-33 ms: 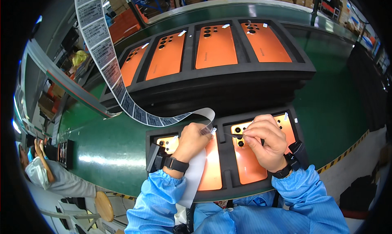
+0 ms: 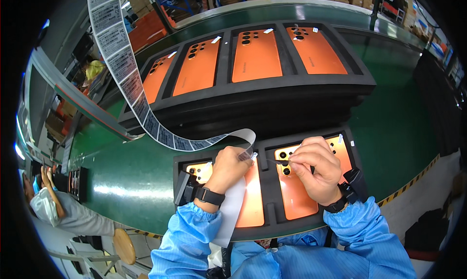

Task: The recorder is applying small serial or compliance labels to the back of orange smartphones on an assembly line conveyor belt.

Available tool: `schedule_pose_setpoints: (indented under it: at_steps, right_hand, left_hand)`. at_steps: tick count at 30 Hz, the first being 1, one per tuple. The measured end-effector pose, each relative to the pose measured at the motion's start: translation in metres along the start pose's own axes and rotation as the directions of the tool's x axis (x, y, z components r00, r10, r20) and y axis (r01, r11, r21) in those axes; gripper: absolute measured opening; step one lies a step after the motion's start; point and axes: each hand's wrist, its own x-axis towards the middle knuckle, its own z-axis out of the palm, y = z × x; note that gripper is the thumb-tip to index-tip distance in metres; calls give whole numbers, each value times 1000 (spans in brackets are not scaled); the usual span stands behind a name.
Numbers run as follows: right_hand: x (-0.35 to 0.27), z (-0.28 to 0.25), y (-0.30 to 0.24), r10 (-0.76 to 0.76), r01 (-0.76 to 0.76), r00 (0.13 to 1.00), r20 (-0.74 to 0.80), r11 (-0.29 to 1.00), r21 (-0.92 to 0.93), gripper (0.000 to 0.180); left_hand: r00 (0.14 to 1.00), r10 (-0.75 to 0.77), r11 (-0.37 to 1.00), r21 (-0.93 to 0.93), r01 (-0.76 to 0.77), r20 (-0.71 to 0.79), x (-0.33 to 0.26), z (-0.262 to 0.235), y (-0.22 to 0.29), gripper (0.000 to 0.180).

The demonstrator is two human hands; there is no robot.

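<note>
My left hand (image 2: 229, 168) is closed on a long strip of printed labels (image 2: 168, 137), near its lower end. The strip curves down from the upper left, and pale bare backing paper (image 2: 230, 216) hangs below this hand. An orange phone (image 2: 252, 201), back side up, lies beneath and beside my left hand. My right hand (image 2: 316, 168) pinches a small thin dark strip (image 2: 277, 161) between thumb and forefinger, over the camera end of another orange phone (image 2: 296, 201). What the strip is cannot be made out. These phones lie in a dark foam tray (image 2: 272, 216); my hands partly hide them.
Beyond my hands, a stack of black foam trays (image 2: 243, 111) holds several orange phones (image 2: 258, 55) in its top layer. Everything stands on a green work surface (image 2: 121, 181). A grey metal bar (image 2: 80, 101) rises at left. Another person (image 2: 58, 206) is at far left, near a round stool (image 2: 124, 246).
</note>
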Motion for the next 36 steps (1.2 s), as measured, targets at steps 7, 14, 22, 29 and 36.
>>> schedule_pose_setpoints:
  at_steps: [7, 14, 22, 29, 36]
  right_hand:
    - [1, -1, -1, 6, -6, 1000, 0, 1000, 18, 20]
    - [0, -2, 4, 17, -16, 999, -35, 1000, 16, 19]
    - [-1, -2, 5, 73, -70, 995, -62, 997, 38, 18]
    - [-9, 5, 19, 459, -383, 884, -86, 819, 428, 7]
    - [-14, 10, 30, 471, -492, 868, 159, 766, 415, 4]
  left_hand:
    - [997, -19, 989, -147, 8, -73, 4, 8, 3, 10]
    - [989, 48, 996, 86, -36, -142, 5, 12, 14, 13]
    - [972, 174, 970, 198, -142, -155, 1, 14, 15, 12]
    - [998, -58, 938, -341, 65, 32, -28, -7, 5, 11]
    - [995, -99, 926, -365, 94, 4, -154, -22, 1, 11]
